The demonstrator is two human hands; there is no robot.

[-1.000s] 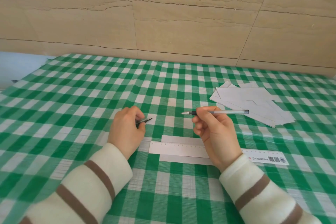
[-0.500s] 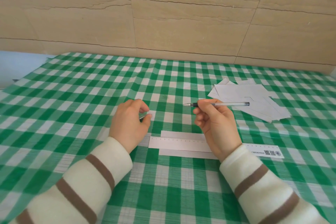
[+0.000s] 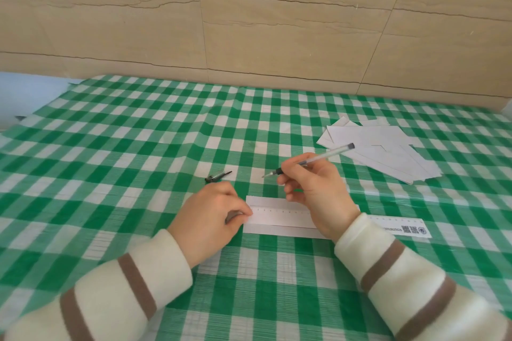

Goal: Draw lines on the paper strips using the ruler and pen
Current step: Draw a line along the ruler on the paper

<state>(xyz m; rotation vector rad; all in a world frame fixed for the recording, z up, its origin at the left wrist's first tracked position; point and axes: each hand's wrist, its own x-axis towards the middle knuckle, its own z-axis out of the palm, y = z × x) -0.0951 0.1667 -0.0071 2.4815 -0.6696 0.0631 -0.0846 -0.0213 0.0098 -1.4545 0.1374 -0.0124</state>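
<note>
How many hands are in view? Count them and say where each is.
2. The left hand touches the left end of the ruler, which lies on a paper strip; the right hand holds the pen above it. None hidden.

Bright, even daylight fills the scene, with no harsh glare. Soft, faint shadows sit just beneath the left hand and right hand. The wide lens bows the wall seams and the desk edge toward 9 and 3 o'clock. The sleeves at 6 o'clock look slightly soft.
</note>
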